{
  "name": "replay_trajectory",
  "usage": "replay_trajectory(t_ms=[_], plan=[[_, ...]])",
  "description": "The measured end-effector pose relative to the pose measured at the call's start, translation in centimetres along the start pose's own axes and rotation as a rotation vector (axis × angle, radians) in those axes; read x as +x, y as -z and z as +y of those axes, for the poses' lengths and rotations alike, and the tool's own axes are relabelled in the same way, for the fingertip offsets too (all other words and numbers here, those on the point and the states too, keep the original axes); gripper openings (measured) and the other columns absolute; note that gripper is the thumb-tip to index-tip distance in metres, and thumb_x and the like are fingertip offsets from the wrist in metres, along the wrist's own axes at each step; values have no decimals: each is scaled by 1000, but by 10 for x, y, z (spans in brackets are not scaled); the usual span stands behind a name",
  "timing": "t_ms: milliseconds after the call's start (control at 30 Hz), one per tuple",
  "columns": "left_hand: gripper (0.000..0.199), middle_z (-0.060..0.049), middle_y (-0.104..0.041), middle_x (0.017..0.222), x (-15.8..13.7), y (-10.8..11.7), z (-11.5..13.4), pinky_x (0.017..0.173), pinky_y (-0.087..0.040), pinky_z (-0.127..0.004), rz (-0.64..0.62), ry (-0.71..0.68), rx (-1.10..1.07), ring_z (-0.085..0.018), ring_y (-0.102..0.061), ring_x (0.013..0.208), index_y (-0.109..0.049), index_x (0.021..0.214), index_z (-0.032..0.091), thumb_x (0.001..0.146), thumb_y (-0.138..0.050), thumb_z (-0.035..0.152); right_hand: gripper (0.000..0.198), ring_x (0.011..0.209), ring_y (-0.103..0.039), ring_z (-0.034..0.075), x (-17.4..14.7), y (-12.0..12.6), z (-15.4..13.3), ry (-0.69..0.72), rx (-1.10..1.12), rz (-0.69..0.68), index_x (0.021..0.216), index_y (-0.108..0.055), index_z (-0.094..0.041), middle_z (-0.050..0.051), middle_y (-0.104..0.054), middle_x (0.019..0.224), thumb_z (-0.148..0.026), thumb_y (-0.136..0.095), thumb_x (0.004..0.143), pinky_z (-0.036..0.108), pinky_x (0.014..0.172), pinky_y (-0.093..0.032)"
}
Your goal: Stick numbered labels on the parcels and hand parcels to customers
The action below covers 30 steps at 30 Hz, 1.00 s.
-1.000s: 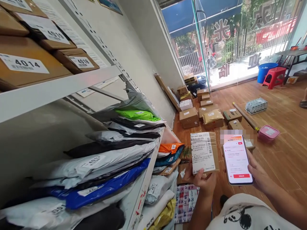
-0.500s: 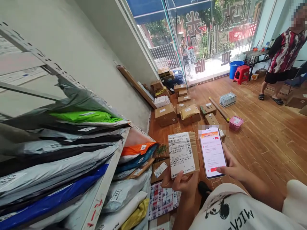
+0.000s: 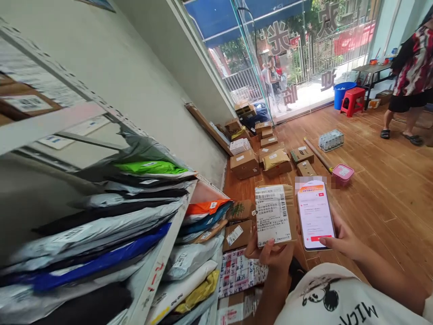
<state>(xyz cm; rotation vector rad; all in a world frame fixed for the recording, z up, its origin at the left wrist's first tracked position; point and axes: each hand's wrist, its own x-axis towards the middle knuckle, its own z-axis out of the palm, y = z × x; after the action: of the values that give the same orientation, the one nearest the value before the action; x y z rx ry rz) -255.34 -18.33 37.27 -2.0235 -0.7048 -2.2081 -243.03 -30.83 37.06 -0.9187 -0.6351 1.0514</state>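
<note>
Rightward now, both hands; parcel (image 3: 274, 215) hides phone's (image 3: 315, 215) edge.

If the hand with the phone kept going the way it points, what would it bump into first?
Probably the small parcel held in the left hand: the right hand, holding the phone, points leftward toward it. Depth is unclear, so it might pass.

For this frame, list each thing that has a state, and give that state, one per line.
Small cardboard parcel: held upright in left hand, label toward camera.
Phone: in right hand, screen lit, thumb on it.
Pink container: lid on, on floor.
Cardboard boxes: closed, on floor.
Mailer bags: stacked flat on shelf.
</note>
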Motion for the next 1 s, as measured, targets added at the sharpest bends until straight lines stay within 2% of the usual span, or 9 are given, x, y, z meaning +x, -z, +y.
replay_trajectory(t_ms=[133,233,333,500,633,833,1000], plan=[[59,-8,-48,109,0,-5,9,85,-62,-51,-10,-5,-12,-30,-55,117,-41,92,27,59,-88,15,108,121,-61,33,-4,7,-6,1,-26,51,157,-15,-33,13,-54,144,-40,-81,72,44,88,-60],[69,-12,-45,122,-3,-8,9,83,-64,-48,-12,0,-63,-32,-51,121,-43,98,27,51,-90,8,108,124,-59,33,-2,11,-6,60,-30,42,156,-17,-34,12,-54,145,-43,-82,70,45,92,-58],[80,-12,-47,125,-5,-12,9,78,-65,-49,5,19,-109,-34,-50,122,-44,103,29,43,-90,4,108,125,-58,33,0,15,-4,112,-41,58,156,-20,-34,12,-55,144,-44,-83,68,46,96,-56],[67,-9,-44,127,-3,-16,11,80,-65,-45,-18,25,-115,-31,-50,126,-42,103,29,57,-89,14,111,123,-60,34,-1,17,-4,89,-15,55,157,-16,-33,13,-56,144,-44,-82,69,48,95,-56],[74,-6,-39,126,-1,-18,14,76,-66,-41,-25,22,-55,-27,-56,119,-37,101,27,51,-92,20,113,124,-59,33,-1,17,-6,83,11,60,157,-12,-33,14,-53,146,-44,-83,69,48,97,-55],[84,-4,-38,124,-4,-21,13,72,-66,-46,-52,56,-35,-28,-59,112,-35,101,28,42,-94,21,111,123,-60,34,0,16,-11,70,29,62,156,-15,-35,12,-55,144,-43,-83,69,49,95,-56],[83,-5,-38,121,-5,-23,11,70,-66,-42,-54,51,-71,-27,-60,110,-35,104,28,45,-92,16,106,124,-59,35,2,19,-10,90,27,53,155,-22,-33,13,-56,142,-42,-83,69,49,96,-56]])
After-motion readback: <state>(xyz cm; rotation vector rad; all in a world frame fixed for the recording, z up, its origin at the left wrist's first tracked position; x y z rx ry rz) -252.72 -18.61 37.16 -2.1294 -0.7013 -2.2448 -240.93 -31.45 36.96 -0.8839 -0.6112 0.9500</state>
